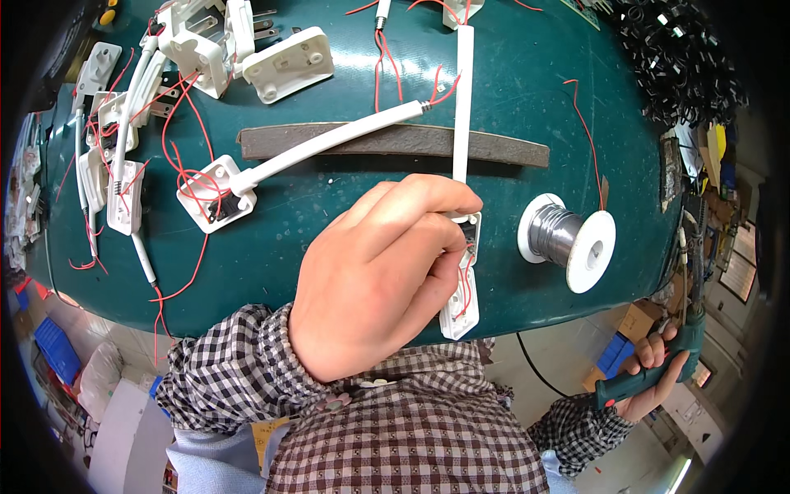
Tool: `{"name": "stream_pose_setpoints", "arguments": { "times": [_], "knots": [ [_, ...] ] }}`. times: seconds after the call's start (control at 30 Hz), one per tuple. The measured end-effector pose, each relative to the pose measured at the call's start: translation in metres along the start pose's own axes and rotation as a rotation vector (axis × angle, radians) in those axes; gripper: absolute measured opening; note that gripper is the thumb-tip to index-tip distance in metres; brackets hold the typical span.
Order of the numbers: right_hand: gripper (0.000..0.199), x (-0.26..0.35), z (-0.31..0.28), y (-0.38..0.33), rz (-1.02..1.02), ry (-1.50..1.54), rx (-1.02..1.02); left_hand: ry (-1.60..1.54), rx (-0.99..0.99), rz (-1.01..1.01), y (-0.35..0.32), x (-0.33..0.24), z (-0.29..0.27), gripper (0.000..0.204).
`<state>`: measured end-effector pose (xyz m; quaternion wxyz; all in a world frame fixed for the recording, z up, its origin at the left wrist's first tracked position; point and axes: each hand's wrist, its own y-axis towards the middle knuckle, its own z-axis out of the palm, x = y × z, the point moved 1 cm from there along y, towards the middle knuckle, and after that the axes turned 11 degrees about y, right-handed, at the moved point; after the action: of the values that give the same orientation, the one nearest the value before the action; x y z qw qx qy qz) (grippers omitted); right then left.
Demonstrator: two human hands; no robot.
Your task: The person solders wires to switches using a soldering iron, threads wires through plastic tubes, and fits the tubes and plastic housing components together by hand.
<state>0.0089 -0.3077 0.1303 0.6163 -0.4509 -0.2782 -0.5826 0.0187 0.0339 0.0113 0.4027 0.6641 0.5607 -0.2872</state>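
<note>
My left hand (374, 267) is closed at the table's near edge, its fingers on a narrow white plastic housing (461, 317). Thin red wires loop inside that housing, and a straight white tube (463, 99) runs away from its far end. The fingers hide part of where tube and housing meet. Far to the right, my right hand (654, 379) is wrapped round a dark green pistol-grip tool (650, 380) with a red button. Its exact kind is unclear. A spool of silvery wire (555, 235) lies right of the housing.
Across the green table lies a dark grey bar (502, 148). Left of it rests a square white housing (216, 193) with a tube and red wires. More white plug parts (202, 49) are heaped at the far left. Small black parts (679, 62) are piled at the far right.
</note>
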Motion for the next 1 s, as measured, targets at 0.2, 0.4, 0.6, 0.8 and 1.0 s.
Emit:
{"name": "stream_pose_setpoints", "arguments": {
  "times": [0.2,0.4,0.6,0.8,1.0],
  "knots": [
    [0.036,-0.003,-0.014,0.007,0.019,0.033,0.002,0.007,-0.002,-0.014,-0.001,-0.002,-0.001,0.019],
    [0.038,-0.007,-0.032,0.018,0.104,0.240,0.018,-0.003,0.003,-0.022,0.000,-0.002,-0.001,0.019],
    [0.043,-0.017,-0.053,0.035,0.211,0.419,0.097,-0.010,-0.002,-0.018,0.001,-0.002,-0.001,0.018],
    [0.042,-0.030,-0.069,0.053,0.223,0.565,0.127,0.019,-0.004,-0.013,0.001,-0.003,-0.002,0.016],
    [0.040,-0.047,-0.086,0.079,0.204,0.707,0.195,0.026,0.034,-0.012,0.001,-0.002,-0.005,0.019]
  ]
}}
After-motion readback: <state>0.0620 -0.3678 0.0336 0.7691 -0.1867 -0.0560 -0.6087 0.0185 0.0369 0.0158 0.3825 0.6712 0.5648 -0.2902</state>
